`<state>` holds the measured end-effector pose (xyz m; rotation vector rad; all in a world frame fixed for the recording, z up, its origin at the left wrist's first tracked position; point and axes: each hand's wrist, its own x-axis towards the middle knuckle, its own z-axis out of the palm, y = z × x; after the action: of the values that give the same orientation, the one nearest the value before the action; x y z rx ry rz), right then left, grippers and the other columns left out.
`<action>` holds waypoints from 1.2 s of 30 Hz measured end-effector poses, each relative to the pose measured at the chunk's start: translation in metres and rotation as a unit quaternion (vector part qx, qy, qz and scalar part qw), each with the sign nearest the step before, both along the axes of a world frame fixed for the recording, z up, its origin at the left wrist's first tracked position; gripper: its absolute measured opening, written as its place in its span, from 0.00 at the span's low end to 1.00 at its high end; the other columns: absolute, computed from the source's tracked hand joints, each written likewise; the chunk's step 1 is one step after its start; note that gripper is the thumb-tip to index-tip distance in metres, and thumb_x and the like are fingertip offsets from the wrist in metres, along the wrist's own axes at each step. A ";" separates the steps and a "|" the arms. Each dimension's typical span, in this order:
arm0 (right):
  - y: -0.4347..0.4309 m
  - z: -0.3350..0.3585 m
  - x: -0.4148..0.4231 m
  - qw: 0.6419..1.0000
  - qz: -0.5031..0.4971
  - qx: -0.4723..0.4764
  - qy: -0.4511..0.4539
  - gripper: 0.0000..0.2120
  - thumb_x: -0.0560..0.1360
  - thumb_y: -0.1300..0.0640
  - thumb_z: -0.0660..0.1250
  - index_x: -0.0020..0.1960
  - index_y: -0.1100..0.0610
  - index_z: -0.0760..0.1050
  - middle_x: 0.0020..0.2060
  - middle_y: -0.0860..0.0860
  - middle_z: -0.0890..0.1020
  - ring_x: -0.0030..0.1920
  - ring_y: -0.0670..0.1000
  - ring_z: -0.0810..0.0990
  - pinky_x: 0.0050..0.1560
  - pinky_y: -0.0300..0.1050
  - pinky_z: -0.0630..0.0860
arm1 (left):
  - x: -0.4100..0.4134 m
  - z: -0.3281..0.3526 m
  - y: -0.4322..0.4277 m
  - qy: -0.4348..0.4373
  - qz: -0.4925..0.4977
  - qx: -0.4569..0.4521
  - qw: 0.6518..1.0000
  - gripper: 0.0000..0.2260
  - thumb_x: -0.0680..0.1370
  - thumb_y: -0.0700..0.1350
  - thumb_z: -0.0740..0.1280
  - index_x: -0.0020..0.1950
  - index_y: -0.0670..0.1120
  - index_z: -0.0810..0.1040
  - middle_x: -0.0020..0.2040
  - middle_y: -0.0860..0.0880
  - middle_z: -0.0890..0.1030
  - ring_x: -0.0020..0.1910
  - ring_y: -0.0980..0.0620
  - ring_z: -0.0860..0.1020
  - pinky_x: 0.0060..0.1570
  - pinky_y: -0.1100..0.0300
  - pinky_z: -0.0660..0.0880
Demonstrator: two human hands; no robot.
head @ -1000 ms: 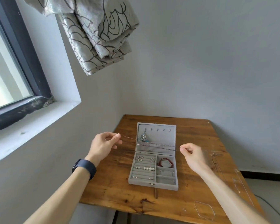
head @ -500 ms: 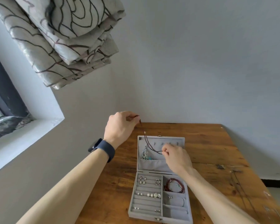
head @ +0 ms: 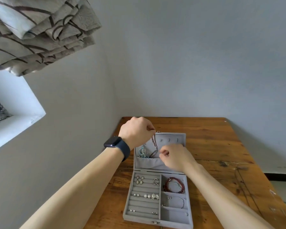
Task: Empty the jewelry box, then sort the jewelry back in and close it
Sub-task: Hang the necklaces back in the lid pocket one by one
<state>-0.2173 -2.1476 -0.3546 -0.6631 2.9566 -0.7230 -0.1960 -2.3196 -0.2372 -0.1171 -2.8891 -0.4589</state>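
The necklace [head: 155,143] is pinched at its top by the left hand [head: 137,133], which is raised over the lid's upper edge with the wrist bent down. Its lower loop looks pinched by the curled fingers of the right hand [head: 175,158], at four o'clock of the left and low against the lid [head: 178,138] of the jewelry box [head: 139,220]. A snag is the risk here: a silver pendant [head: 143,152] is hung just beside the chain at its nine o'clock, and could be caught by a leftward swing. If a hook is missed, the chain could be dropped into the tray at six o'clock. The box is set open on the bench [head: 221,146].
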 end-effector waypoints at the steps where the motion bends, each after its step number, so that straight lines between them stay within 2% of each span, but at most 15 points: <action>1: 0.001 0.001 0.000 0.999 -0.022 -0.042 0.013 0.08 0.77 0.48 0.61 0.48 0.46 0.79 0.41 0.42 0.83 0.43 0.46 0.81 0.48 0.46 0.81 | -0.001 -0.004 0.000 -0.014 -0.002 -0.011 1.000 0.07 0.76 0.53 0.67 0.46 0.56 0.85 0.45 0.57 0.84 0.45 0.51 0.81 0.46 0.57 0.80; 4: 0.000 0.010 0.002 0.982 -0.052 -0.181 0.022 0.14 0.75 0.40 0.68 0.58 0.43 0.79 0.45 0.39 0.84 0.45 0.36 0.80 0.44 0.33 0.76 | -0.004 -0.016 0.001 -0.049 -0.001 -0.010 0.999 0.07 0.75 0.55 0.69 0.46 0.56 0.85 0.45 0.56 0.83 0.45 0.51 0.81 0.47 0.55 0.80; 7: -0.008 0.018 0.001 0.974 -0.050 -0.219 0.013 0.12 0.74 0.39 0.69 0.52 0.43 0.82 0.38 0.37 0.83 0.40 0.36 0.80 0.35 0.27 0.70 | -0.006 -0.024 0.002 -0.067 -0.003 0.004 0.998 0.07 0.75 0.57 0.70 0.44 0.55 0.85 0.43 0.55 0.83 0.42 0.52 0.80 0.44 0.55 0.81; 9: -0.012 0.017 -0.002 0.972 -0.062 -0.224 0.029 0.08 0.76 0.44 0.70 0.49 0.45 0.84 0.33 0.37 0.80 0.35 0.37 0.79 0.31 0.28 0.69 | -0.007 -0.028 0.001 -0.061 0.000 -0.016 0.998 0.08 0.75 0.58 0.70 0.44 0.56 0.84 0.43 0.55 0.83 0.42 0.51 0.80 0.43 0.55 0.80; 11: -0.013 0.014 -0.003 0.972 -0.072 -0.222 0.038 0.07 0.77 0.46 0.69 0.48 0.47 0.84 0.32 0.39 0.80 0.34 0.36 0.79 0.30 0.30 0.70 | -0.008 -0.031 -0.002 -0.032 0.004 -0.069 0.997 0.09 0.76 0.60 0.69 0.47 0.56 0.83 0.44 0.55 0.82 0.43 0.50 0.80 0.39 0.58 0.76; 13: -0.015 0.011 -0.004 0.973 -0.076 -0.213 0.044 0.07 0.77 0.47 0.69 0.48 0.47 0.84 0.34 0.40 0.82 0.36 0.39 0.80 0.34 0.33 0.73 | -0.008 -0.035 -0.007 0.001 0.001 -0.098 0.995 0.09 0.76 0.60 0.68 0.48 0.56 0.82 0.44 0.56 0.82 0.44 0.50 0.79 0.37 0.59 0.71; 15: -0.017 0.008 -0.004 0.973 -0.083 -0.213 0.042 0.07 0.77 0.47 0.69 0.48 0.48 0.84 0.36 0.42 0.84 0.39 0.43 0.82 0.40 0.44 0.79 | -0.009 -0.039 -0.011 0.015 -0.018 -0.099 0.995 0.08 0.77 0.58 0.68 0.48 0.56 0.82 0.45 0.56 0.80 0.45 0.52 0.78 0.36 0.59 0.70; 18: -0.021 0.003 -0.006 0.969 -0.105 -0.220 0.034 0.07 0.76 0.47 0.68 0.47 0.47 0.84 0.37 0.42 0.85 0.39 0.45 0.82 0.41 0.46 0.80 | -0.010 -0.048 -0.016 0.032 -0.060 -0.121 0.990 0.08 0.80 0.55 0.65 0.52 0.55 0.83 0.48 0.55 0.78 0.49 0.52 0.77 0.39 0.59 0.73; 21: -0.026 0.001 -0.008 0.965 -0.128 -0.226 0.026 0.09 0.76 0.44 0.66 0.46 0.46 0.83 0.36 0.42 0.84 0.38 0.45 0.82 0.37 0.44 0.78 | -0.012 -0.056 -0.021 0.076 -0.080 -0.142 0.984 0.10 0.81 0.53 0.64 0.53 0.53 0.84 0.52 0.54 0.77 0.54 0.52 0.74 0.43 0.59 0.70; 23: -0.031 0.002 -0.008 0.961 -0.146 -0.233 0.021 0.11 0.76 0.42 0.65 0.45 0.46 0.82 0.35 0.43 0.83 0.37 0.46 0.81 0.33 0.41 0.74 | -0.017 -0.058 -0.023 0.103 -0.076 -0.154 0.980 0.10 0.80 0.53 0.64 0.52 0.52 0.84 0.56 0.53 0.77 0.55 0.49 0.73 0.48 0.57 0.70; 26: -0.036 0.006 -0.010 0.957 -0.179 -0.229 0.017 0.12 0.76 0.40 0.64 0.42 0.46 0.81 0.34 0.44 0.83 0.37 0.49 0.81 0.31 0.40 0.69 | -0.024 -0.056 -0.022 0.080 -0.051 -0.120 0.988 0.10 0.78 0.54 0.66 0.47 0.49 0.82 0.61 0.51 0.75 0.55 0.46 0.74 0.56 0.54 0.72; 28: -0.039 0.008 -0.011 0.955 -0.205 -0.215 0.014 0.13 0.76 0.40 0.64 0.42 0.46 0.81 0.35 0.44 0.83 0.38 0.51 0.81 0.32 0.40 0.70 | -0.029 -0.056 -0.020 0.045 -0.044 -0.086 0.994 0.10 0.77 0.55 0.67 0.44 0.49 0.79 0.58 0.51 0.75 0.51 0.47 0.77 0.53 0.54 0.75; 32: -0.041 0.008 -0.010 0.954 -0.241 -0.177 0.023 0.15 0.75 0.39 0.64 0.42 0.48 0.82 0.34 0.45 0.81 0.38 0.53 0.78 0.32 0.41 0.68 | -0.034 -0.056 -0.021 0.001 -0.025 -0.047 0.999 0.11 0.76 0.55 0.69 0.41 0.50 0.73 0.46 0.52 0.76 0.41 0.50 0.76 0.40 0.56 0.76; 34: -0.042 0.006 -0.008 0.955 -0.246 -0.162 0.021 0.15 0.74 0.40 0.64 0.41 0.49 0.82 0.32 0.46 0.79 0.38 0.55 0.79 0.31 0.40 0.65 | -0.036 -0.056 -0.024 0.012 -0.029 -0.054 0.998 0.12 0.76 0.55 0.71 0.43 0.50 0.73 0.45 0.51 0.75 0.41 0.50 0.75 0.40 0.57 0.75; 36: -0.043 0.004 -0.007 0.957 -0.246 -0.151 0.009 0.15 0.75 0.40 0.64 0.43 0.49 0.83 0.35 0.47 0.81 0.41 0.57 0.81 0.34 0.42 0.68 | -0.037 -0.054 -0.026 0.006 -0.035 -0.044 0.998 0.12 0.75 0.56 0.72 0.46 0.50 0.73 0.46 0.51 0.76 0.44 0.50 0.76 0.42 0.55 0.76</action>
<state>-0.2244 -2.1902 -0.3510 0.0861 3.0781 -1.2186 -0.2334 -2.3454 -0.2914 -0.2337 -2.9006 -0.3401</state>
